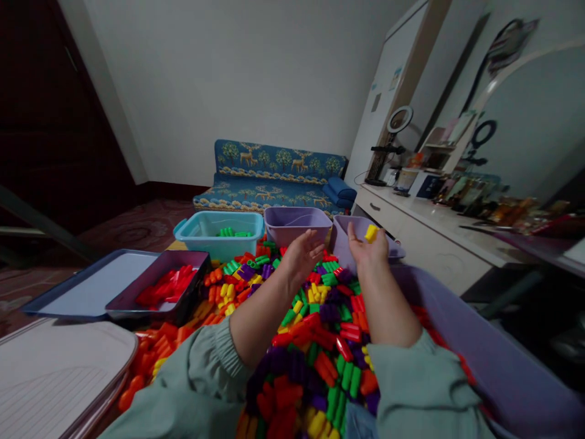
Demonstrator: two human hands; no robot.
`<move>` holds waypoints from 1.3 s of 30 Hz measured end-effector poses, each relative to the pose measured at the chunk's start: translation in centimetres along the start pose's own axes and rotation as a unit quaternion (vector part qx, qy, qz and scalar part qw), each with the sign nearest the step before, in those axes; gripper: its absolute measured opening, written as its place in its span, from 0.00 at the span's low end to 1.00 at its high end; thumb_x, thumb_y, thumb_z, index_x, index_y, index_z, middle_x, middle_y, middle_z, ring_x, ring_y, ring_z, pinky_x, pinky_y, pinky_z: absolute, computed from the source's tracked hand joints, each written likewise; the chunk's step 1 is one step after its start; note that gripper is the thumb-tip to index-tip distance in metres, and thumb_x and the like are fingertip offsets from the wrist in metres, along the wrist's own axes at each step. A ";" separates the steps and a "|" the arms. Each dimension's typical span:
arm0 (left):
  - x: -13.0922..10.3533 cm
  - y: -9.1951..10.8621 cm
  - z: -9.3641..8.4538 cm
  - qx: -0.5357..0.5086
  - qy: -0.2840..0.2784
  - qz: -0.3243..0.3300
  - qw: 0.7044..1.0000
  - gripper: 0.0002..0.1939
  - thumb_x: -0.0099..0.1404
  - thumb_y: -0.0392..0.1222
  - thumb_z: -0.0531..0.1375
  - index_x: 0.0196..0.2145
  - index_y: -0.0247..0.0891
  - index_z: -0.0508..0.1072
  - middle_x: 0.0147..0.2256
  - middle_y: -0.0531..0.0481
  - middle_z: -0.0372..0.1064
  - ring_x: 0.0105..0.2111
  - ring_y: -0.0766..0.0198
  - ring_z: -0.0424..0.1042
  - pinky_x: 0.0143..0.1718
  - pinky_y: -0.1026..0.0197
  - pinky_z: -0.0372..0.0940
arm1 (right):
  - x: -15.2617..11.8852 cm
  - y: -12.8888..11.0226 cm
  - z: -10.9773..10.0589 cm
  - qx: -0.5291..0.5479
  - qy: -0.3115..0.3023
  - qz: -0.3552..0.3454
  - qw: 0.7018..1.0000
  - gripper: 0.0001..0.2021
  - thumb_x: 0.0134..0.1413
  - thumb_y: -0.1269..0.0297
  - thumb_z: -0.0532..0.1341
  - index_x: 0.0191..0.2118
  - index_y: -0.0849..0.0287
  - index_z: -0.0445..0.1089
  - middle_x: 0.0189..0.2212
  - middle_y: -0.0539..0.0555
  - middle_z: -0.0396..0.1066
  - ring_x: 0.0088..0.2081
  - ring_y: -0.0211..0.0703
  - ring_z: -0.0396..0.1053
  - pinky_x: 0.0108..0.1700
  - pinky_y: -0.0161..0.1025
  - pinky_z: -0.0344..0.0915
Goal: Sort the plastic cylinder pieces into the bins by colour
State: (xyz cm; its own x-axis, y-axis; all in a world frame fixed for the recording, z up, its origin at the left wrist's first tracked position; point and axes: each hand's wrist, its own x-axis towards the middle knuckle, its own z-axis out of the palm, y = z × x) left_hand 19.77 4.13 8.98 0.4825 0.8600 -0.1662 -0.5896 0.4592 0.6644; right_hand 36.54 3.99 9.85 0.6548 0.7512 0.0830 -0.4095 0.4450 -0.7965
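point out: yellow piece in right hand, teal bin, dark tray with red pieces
yellow piece (371,233), head view, its middle, at the right hand's fingertips
teal bin (214,245), head view, front wall
dark tray (147,313), head view, near rim

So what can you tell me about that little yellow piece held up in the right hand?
The small yellow plastic block is a short, chunky, glossy piece, like the yellow ones in the pile of mixed coloured blocks below. It sits pinched at the fingertips of the right hand, lifted clear of the pile, in front of the tilted lilac plastic bin. Its finer shape is too small to make out.
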 end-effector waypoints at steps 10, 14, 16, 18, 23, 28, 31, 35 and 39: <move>-2.6 0.6 -12.9 0.358 0.117 0.212 0.902 0.17 0.53 0.41 0.61 0.41 0.33 0.75 0.40 0.43 0.75 0.41 0.57 0.73 0.42 0.59 0.65 | -5.9 7.8 -3.1 -0.341 -0.113 0.022 0.933 0.16 0.46 0.55 0.61 0.38 0.60 0.70 0.37 0.59 0.75 0.38 0.47 0.74 0.37 0.42 0.70; -3.5 1.0 -15.2 0.448 0.092 0.230 0.859 0.14 0.53 0.39 0.59 0.38 0.33 0.76 0.37 0.43 0.77 0.40 0.55 0.75 0.44 0.55 0.67 | -7.0 9.2 -3.0 -0.418 -0.191 0.005 0.888 0.13 0.37 0.64 0.65 0.34 0.61 0.74 0.33 0.55 0.76 0.37 0.46 0.73 0.41 0.43 0.68; -3.8 1.2 -15.4 0.465 0.081 0.238 0.849 0.14 0.54 0.37 0.58 0.38 0.34 0.76 0.37 0.44 0.77 0.40 0.55 0.76 0.44 0.54 0.69 | -7.7 9.4 -2.5 -0.448 -0.227 -0.006 0.865 0.15 0.34 0.68 0.66 0.35 0.60 0.75 0.35 0.55 0.76 0.37 0.47 0.72 0.44 0.44 0.67; -4.0 1.3 -15.4 0.485 0.077 0.240 0.838 0.14 0.54 0.36 0.58 0.39 0.34 0.76 0.38 0.44 0.77 0.39 0.56 0.76 0.43 0.55 0.69 | -8.6 9.7 -2.1 -0.482 -0.258 -0.025 0.837 0.20 0.32 0.70 0.67 0.39 0.58 0.76 0.39 0.56 0.75 0.41 0.49 0.71 0.48 0.46 0.65; -4.2 0.9 -15.3 0.553 0.060 0.233 0.798 0.14 0.56 0.34 0.57 0.41 0.33 0.76 0.39 0.43 0.77 0.39 0.57 0.76 0.43 0.56 0.70 | -10.9 10.8 -1.0 -0.579 -0.311 -0.049 0.752 0.27 0.37 0.72 0.66 0.50 0.58 0.71 0.49 0.60 0.69 0.48 0.52 0.69 0.51 0.46 0.64; -4.2 0.6 -15.6 0.600 0.091 0.270 0.747 0.15 0.59 0.35 0.58 0.43 0.34 0.76 0.43 0.42 0.76 0.43 0.56 0.74 0.43 0.57 0.70 | -11.7 11.2 0.5 -0.354 -0.364 0.097 0.856 0.29 0.41 0.73 0.63 0.54 0.56 0.65 0.54 0.59 0.67 0.48 0.46 0.71 0.47 0.43 0.68; -4.5 0.8 -15.4 0.618 0.091 0.275 0.731 0.14 0.61 0.38 0.58 0.44 0.34 0.76 0.43 0.41 0.76 0.44 0.56 0.74 0.46 0.55 0.69 | -11.5 9.6 0.3 -0.365 -0.350 0.053 0.861 0.25 0.44 0.70 0.62 0.52 0.57 0.66 0.53 0.59 0.68 0.47 0.45 0.72 0.46 0.42 0.68; -4.9 1.0 -14.8 0.650 0.098 0.287 0.696 0.13 0.60 0.37 0.59 0.42 0.34 0.77 0.41 0.42 0.76 0.41 0.56 0.75 0.45 0.55 0.69 | -11.7 6.6 -0.7 -0.557 -0.380 -0.017 0.738 0.19 0.43 0.68 0.64 0.46 0.59 0.72 0.41 0.56 0.75 0.40 0.45 0.73 0.43 0.41 0.68; -5.0 1.1 -14.5 0.644 0.102 0.310 0.691 0.11 0.60 0.38 0.59 0.39 0.35 0.78 0.38 0.44 0.77 0.39 0.58 0.75 0.42 0.57 0.70 | -13.3 5.3 -0.8 -0.676 -0.439 -0.019 0.592 0.26 0.37 0.60 0.70 0.47 0.55 0.72 0.41 0.55 0.76 0.42 0.50 0.73 0.42 0.41 0.66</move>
State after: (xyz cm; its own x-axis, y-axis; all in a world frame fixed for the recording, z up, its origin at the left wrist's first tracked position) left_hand 7.26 3.57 -0.02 0.2159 0.8763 0.4307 0.4887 -0.4788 0.7293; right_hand 26.16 -4.03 4.11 -0.1773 0.9811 -0.0773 0.8661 0.1182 -0.4857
